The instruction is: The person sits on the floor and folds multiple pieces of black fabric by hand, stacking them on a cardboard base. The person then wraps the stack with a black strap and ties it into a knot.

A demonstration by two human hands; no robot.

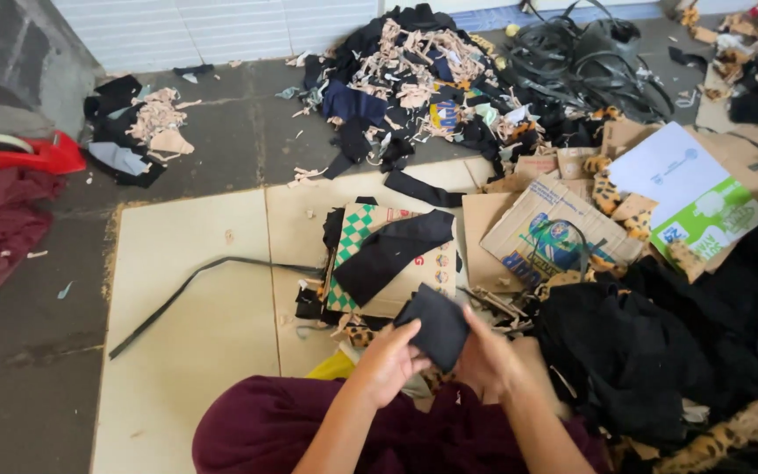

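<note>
Head view: left hand (389, 360) and right hand (487, 358), fingers clamped on black fabric piece (434, 326); beside it, big black cloth pile (651, 351) unsorted

Scrap pile (414, 61), flattened cartons (554, 228)

A folded cloth piece (432, 326) sits between the left hand (389, 362) and the right hand (489, 358), above the lap. Just behind it a patterned cardboard (389, 263) lies on a floor board (195, 325), a long strip (188, 290) to its left. A fabric heap (651, 351) spreads right; a scrap pile (414, 79) lies far behind.
</note>
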